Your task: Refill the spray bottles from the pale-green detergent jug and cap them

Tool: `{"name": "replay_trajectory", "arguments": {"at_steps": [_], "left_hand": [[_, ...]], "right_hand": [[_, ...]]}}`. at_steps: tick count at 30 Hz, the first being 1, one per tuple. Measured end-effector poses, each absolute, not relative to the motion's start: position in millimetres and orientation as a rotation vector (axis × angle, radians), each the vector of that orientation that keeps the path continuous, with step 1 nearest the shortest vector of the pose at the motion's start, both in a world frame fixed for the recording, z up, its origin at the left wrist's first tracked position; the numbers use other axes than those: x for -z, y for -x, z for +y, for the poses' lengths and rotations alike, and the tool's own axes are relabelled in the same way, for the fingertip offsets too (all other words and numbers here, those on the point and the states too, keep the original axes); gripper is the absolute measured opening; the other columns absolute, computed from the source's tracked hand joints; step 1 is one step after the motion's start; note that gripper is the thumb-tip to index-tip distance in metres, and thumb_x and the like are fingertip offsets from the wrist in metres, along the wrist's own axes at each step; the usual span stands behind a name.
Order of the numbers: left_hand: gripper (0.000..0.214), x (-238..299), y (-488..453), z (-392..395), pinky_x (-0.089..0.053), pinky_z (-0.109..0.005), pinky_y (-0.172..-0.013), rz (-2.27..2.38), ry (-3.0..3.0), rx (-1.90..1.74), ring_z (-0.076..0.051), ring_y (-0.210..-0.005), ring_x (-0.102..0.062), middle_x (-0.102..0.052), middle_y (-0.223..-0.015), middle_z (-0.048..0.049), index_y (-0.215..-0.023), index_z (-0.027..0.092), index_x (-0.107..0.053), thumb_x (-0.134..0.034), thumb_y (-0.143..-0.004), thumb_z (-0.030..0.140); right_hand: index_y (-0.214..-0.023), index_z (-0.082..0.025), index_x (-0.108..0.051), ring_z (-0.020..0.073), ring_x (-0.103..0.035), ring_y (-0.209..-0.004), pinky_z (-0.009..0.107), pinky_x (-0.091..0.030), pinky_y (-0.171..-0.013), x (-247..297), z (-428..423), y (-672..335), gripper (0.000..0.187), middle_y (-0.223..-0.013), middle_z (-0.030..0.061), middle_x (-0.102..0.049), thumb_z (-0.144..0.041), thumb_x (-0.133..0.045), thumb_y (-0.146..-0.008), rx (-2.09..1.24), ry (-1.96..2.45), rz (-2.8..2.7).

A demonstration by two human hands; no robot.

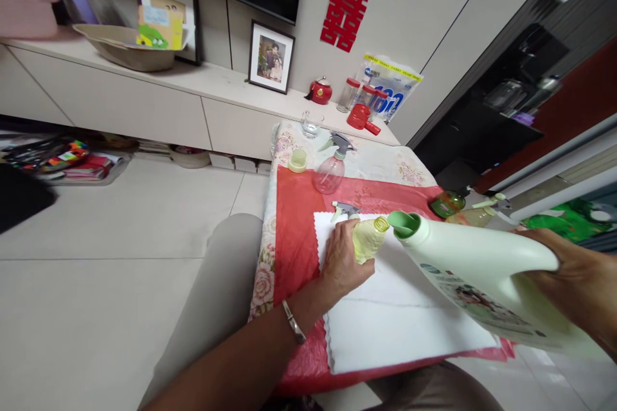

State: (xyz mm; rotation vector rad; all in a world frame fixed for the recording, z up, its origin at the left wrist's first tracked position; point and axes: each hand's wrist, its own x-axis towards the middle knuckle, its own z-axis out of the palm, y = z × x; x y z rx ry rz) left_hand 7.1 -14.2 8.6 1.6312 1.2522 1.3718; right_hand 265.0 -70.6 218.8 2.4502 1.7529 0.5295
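Observation:
My left hand (346, 258) is wrapped round a small yellow bottle (368, 241), whose open neck tilts to the right. In my right hand (569, 276) is the handle of a large pale green detergent jug (475, 257), tipped so its green spout (403, 223) comes right up to the bottle's mouth. Whether liquid is flowing I cannot tell. A grey and white spray head (346, 209) lies just behind my left hand. Under both hands is a white cloth (405, 327) with a scalloped edge. Farther back stands a pink spray bottle (330, 172), with a pale green cap (297, 160) to its left.
A glass cup (311, 123) stands at the table's far edge. Green and yellowish bottles (448, 203) stand at the right. Behind the table, a long cabinet (159, 109) holds a framed photo (271, 56), a red pot (319, 91) and jars.

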Motion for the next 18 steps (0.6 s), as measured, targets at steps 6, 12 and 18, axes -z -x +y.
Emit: {"name": "replay_trajectory", "arguments": {"at_steps": [6,12,18], "left_hand": [[0.077,-10,-7,-15,-0.048,-0.052,-0.104,1.252,-1.637,-1.372,-0.033,-0.122,-0.054,-0.055,-0.125,-0.0109,-0.131,0.023,-0.04,-0.065,-0.06,0.007],[0.077,-10,-7,-15,-0.049,-0.051,-0.102,1.268,-1.638,-1.367,-0.032,-0.12,-0.056,-0.056,-0.125,-0.0102,-0.13,0.024,-0.042,-0.066,-0.058,0.007],[0.078,-13,-6,-15,-0.049,-0.052,-0.102,1.267,-1.653,-1.324,-0.034,-0.121,-0.054,-0.055,-0.126,-0.0125,-0.132,0.022,-0.042,-0.066,-0.059,0.009]], "right_hand": [[-0.1,-0.039,-0.067,0.0248,-0.062,-0.066,0.031,-0.039,-0.054,-229,-65,-238,0.05,-0.08,-0.0006,-0.066,-0.056,-0.045,-0.059,-0.35,-2.576,1.558],[-0.101,-0.04,-0.067,0.0248,-0.063,-0.069,0.031,-0.04,-0.055,-232,-64,-240,0.047,-0.081,-0.001,-0.066,-0.057,-0.048,-0.062,-0.353,-2.534,1.559],[-0.105,-0.041,-0.066,0.0227,-0.063,-0.068,0.029,-0.04,-0.053,-232,-62,-251,0.042,-0.083,-0.0017,-0.066,-0.053,-0.053,-0.067,-0.387,-2.471,1.545]]}}
